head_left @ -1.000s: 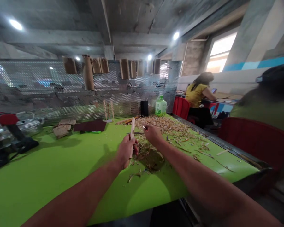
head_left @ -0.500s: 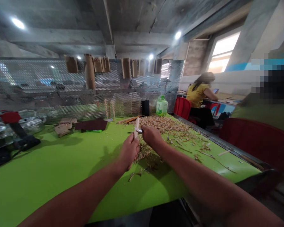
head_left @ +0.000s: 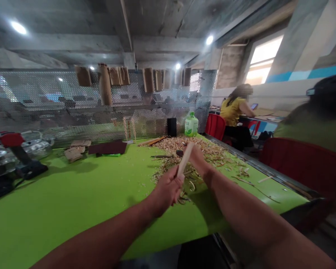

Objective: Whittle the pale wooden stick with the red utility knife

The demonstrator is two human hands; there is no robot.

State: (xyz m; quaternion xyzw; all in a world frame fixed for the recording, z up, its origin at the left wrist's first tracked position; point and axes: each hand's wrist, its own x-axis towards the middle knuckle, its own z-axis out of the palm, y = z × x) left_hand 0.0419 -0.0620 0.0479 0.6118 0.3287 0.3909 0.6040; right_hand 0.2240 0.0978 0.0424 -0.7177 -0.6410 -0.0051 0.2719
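My left hand (head_left: 166,188) grips the lower part of a pale flat wooden stick (head_left: 185,160), which tilts up and to the right. Its upper end reaches my right hand (head_left: 197,158), and the stick hides that hand's fingers. Just left of my right hand, a small knife (head_left: 164,156) with a dark handle lies across a heap of wood shavings (head_left: 179,144). The shavings spread over a bright green table (head_left: 58,198) beneath both hands.
Behind the table stands a perforated metal screen (head_left: 72,89) hung with brown paper bags. A green-capped bottle (head_left: 191,125), a black box, and a dark pad stand along the back. Glass bowls and a red-topped tool sit left. Two people sit at right, near red chairs.
The stick has tilted from nearly upright to lean right. My left hand has shifted right, and my right hand has moved right, away from the knife.
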